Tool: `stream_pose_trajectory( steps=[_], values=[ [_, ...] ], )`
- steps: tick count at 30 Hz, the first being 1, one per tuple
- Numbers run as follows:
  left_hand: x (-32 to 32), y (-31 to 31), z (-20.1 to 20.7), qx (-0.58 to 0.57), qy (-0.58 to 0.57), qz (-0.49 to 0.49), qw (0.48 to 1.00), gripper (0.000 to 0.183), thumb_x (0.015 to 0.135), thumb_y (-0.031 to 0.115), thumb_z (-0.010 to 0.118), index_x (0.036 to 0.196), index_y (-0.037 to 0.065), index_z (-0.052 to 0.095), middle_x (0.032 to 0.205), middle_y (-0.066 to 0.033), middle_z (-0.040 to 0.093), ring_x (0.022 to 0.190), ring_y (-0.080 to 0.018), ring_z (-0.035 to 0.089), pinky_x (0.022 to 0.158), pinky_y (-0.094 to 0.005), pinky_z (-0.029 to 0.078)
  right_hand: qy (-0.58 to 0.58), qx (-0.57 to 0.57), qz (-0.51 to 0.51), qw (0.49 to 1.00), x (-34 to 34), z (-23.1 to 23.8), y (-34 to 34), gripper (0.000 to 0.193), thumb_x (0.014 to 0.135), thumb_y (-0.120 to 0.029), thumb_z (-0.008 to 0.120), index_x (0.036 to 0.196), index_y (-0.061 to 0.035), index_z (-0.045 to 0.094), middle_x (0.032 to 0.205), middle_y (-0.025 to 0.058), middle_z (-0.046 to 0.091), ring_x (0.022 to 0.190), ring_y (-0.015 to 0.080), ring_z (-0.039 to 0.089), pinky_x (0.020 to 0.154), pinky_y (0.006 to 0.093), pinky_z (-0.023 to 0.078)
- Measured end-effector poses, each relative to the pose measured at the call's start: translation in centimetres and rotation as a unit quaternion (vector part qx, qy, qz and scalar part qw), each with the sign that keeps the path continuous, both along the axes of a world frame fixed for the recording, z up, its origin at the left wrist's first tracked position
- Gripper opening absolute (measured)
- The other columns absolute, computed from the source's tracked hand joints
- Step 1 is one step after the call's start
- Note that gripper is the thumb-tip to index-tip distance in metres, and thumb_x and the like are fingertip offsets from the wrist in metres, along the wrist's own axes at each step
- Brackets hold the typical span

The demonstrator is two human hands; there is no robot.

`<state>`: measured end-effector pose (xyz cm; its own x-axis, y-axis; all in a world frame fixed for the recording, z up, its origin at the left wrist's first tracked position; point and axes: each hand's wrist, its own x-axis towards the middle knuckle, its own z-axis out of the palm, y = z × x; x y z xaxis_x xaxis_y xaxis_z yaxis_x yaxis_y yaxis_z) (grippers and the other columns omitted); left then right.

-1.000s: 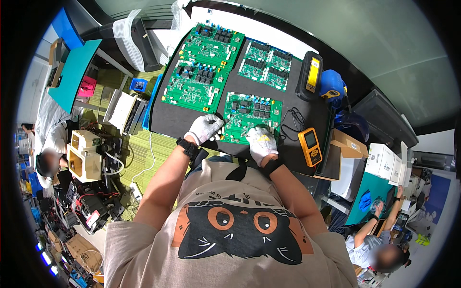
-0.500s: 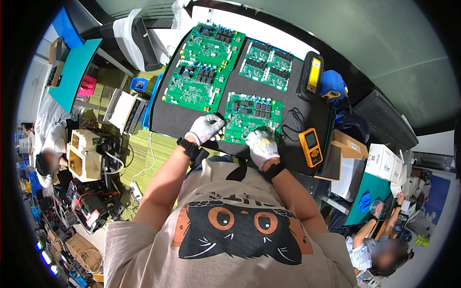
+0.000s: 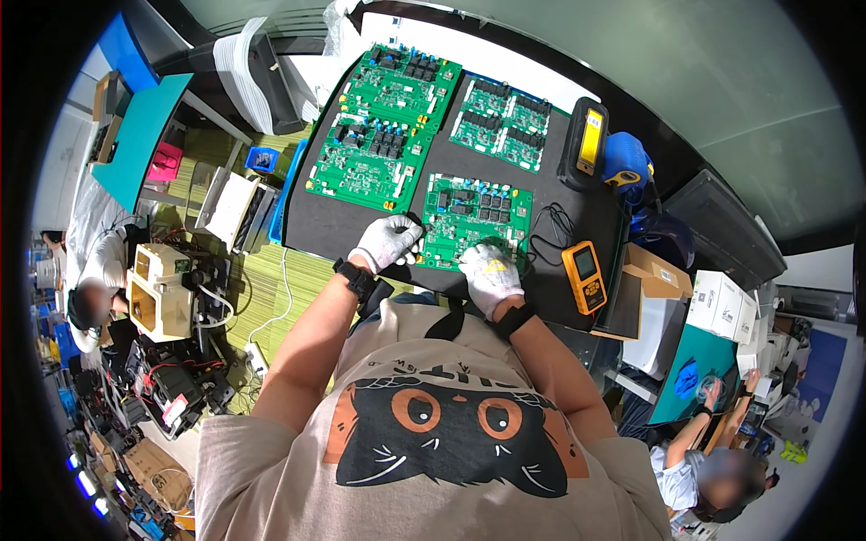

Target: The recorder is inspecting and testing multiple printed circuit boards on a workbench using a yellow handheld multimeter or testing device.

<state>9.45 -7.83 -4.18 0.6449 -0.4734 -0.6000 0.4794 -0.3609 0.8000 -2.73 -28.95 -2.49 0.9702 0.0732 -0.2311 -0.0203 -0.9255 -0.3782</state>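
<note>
In front of me a green circuit board (image 3: 480, 221) lies on the black mat, with black relays and small blue parts along its far side. My left hand (image 3: 388, 242), in a white glove, is closed at the board's left edge; a small dark thing shows by its fingertips, too little to name. My right hand (image 3: 492, 272), also gloved in white, rests over the near edge of the same board, fingers bent and closed on that edge. Its fingertips are partly hidden. An orange handheld meter (image 3: 585, 276) with a black cable (image 3: 552, 227) lies to the right.
Two larger green boards (image 3: 365, 162) lie at the left of the black mat (image 3: 316, 221). A panel of smaller boards (image 3: 502, 123) lies farther back. A black case with a yellow label (image 3: 590, 144) and a blue tool (image 3: 626, 160) stand at the right. Co-workers sit on both sides.
My right hand has shifted very slightly left over the board. My left hand and the board look unchanged.
</note>
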Motion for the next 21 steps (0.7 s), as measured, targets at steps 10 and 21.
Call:
stream_pose_trajectory(
  steps=[10,21],
  values=[
    [0.0,0.0,-0.3,0.014,-0.027,0.001,1.0,0.021,0.097,0.025,0.063,0.095,0.004,0.066,0.071,-0.0032,0.066,0.051,-0.0103,0.062,0.047,-0.0241,0.048,0.02,0.013,-0.008,1.0,0.1,0.3,0.0,0.022,0.095,-0.029,0.05,0.101,-0.0102,0.062,0.106,0.0131,0.061,0.105,0.0332,0.058,0.09,0.0466,0.047],
    [-0.1,0.1,-1.0,0.017,-0.052,-0.003,0.998,0.021,0.098,0.025,0.064,0.096,0.004,0.066,0.069,-0.0017,0.063,0.047,-0.0078,0.054,0.045,-0.0232,0.045,0.0,0.013,0.012,1.0,2.2,0.3,1.2,0.022,0.094,-0.028,0.052,0.101,-0.0086,0.061,0.107,0.0137,0.061,0.105,0.0338,0.058,0.088,0.047,0.049]
  ],
)
